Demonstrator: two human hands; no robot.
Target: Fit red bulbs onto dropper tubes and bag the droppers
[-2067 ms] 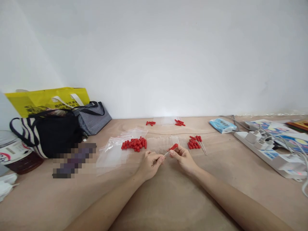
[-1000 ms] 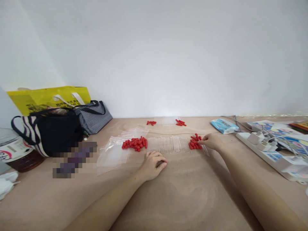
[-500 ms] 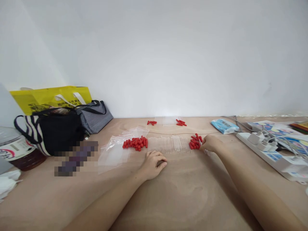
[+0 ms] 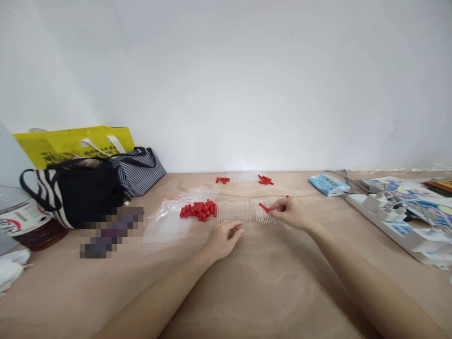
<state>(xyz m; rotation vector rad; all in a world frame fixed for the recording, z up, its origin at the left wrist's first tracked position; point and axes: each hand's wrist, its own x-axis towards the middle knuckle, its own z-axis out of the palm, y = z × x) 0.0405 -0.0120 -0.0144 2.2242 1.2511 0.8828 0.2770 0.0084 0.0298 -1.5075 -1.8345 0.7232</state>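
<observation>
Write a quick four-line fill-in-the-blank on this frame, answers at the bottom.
1. The right hand grips a small bulb coloured ____.
2. From the wearer's view, the large bulb pile lies to the ____ of the row of clear tubes.
3. The black bag stands in front of a shopping bag that is mainly ____.
4. The power strip sits on the wearer's ____ side.

Missing words: red; left; yellow; right.

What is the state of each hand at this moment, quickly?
Left hand: half open, loosely curled, nothing visible in it.
Right hand: closed, holding a red bulb.
</observation>
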